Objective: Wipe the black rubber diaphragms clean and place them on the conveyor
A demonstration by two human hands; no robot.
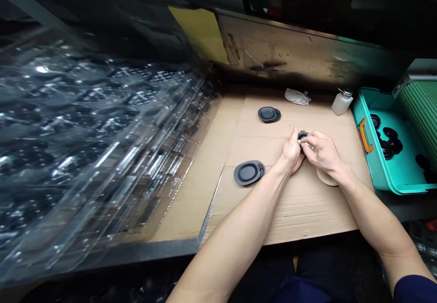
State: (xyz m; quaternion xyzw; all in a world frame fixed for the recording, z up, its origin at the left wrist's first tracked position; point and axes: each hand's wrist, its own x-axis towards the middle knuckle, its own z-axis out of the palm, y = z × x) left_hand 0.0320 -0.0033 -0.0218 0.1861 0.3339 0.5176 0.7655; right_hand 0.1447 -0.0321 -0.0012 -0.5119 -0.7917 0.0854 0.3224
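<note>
Head view, with the person's two hands as the centre of a clock dial and twelve pointing away from the wearer. The left hand (pixel 292 151) curls around a small dark oval piece (pixel 302 135), thumb up along its side, probably to steady it. The right hand (pixel 319 150) bends in from the other side, its fingers drawn together at the piece, pinching a pale bit (pixel 300 142) too small to identify; that grip seems meant for fine control. The oval piece is held above the cardboard (pixel 290 207) covering the surface, perhaps laid there as protection.

Similar dark ovals overlap in two groups, a far stack (pixel 268 114) at ten o'clock and a near stack (pixel 248 172) at eight, both apparently placed for an easy reach. A crumpled white tissue (pixel 297 96) lies at twelve; a squat bottle (pixel 342 102) stands upright between one and two, beyond the working arms. A pale disc (pixel 327 178) shows partly under the right wrist, between four and five. At three, a teal bin (pixel 378 177) contains loose dark pieces (pixel 392 143), its walls likely keeping them together. At nine, blurred clear plastic trays (pixel 119 120) are heaped, nesting presumably saving room.
</note>
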